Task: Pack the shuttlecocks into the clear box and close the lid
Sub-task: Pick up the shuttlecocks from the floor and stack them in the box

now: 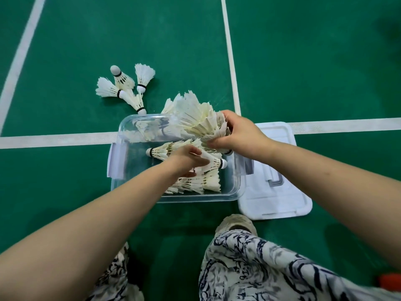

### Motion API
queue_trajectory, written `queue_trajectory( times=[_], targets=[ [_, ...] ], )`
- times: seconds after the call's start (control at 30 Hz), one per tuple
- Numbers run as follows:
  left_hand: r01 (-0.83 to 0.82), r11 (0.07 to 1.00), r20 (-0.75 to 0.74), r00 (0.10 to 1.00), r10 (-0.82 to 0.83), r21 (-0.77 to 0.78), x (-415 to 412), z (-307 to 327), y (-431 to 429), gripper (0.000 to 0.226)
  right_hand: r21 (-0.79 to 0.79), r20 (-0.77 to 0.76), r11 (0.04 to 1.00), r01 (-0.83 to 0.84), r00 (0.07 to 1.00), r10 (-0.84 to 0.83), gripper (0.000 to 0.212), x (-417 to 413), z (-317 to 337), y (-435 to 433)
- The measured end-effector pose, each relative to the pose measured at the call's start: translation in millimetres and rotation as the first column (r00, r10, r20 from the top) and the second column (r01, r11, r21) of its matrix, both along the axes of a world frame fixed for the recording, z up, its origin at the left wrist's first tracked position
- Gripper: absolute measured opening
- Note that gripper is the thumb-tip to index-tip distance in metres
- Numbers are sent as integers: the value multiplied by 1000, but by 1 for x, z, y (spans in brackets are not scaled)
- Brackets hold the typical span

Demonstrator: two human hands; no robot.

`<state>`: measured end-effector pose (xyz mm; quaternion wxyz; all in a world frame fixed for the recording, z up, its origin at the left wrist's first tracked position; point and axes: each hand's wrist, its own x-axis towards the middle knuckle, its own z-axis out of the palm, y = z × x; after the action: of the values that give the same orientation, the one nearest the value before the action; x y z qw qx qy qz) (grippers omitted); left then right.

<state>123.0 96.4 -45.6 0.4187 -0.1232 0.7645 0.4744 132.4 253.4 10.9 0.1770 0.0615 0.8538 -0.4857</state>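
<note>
Holding a shuttlecock bunch (195,120) w/ right hand (238,135); left hand (186,161) pinches a single shuttlecock (213,162). V. light, fragile feathers: grip corks.

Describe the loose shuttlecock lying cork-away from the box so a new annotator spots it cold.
On the green court floor, just beyond the far left corner of the clear box, four loose shuttlecocks lie clustered. The target shuttlecock lies at the cluster's far edge; only its cork points away from the box, feathers toward it.
</note>
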Motion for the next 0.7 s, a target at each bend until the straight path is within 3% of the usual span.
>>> queue_trajectory(
  times=[0.1, 0.17, 0.37, 0.47, 0.57, 0.7],
  targets=[
    [49, 994, -206, 976, -67, -95, -2, 19, -25, 16, 28, -4, 1000, -3, 1000, 3, 56, 1, -2, 0],
    [-12, 993, -344, 939, -29, -116, -3, 30, -41, 4, 53, -2, 999, -9, 1000, 9, 57, 1, -2, -1],
    [-187, 982, -628, 761, 164, 30, 6, 53, -51, 11, 103, -23, 994, -40, 999, 43, 52, 2, -3, -6],
    [-107, 992, -719, 685, 118, 60, 9, 62, -47, 20, 138, -16, 989, -59, 998, 62, 53, 3, -6, -8],
    [-6, 995, -763, 642, -73, -100, 5, 63, -45, 30, 176, -8, 982, -71, 997, 73, 55, 4, -9, -9],
    [-101, 987, -801, 598, -43, -128, -3, 64, -43, 5, 228, 1, 969, -98, 995, 100, 54, 5, -12, -10]
  ],
)
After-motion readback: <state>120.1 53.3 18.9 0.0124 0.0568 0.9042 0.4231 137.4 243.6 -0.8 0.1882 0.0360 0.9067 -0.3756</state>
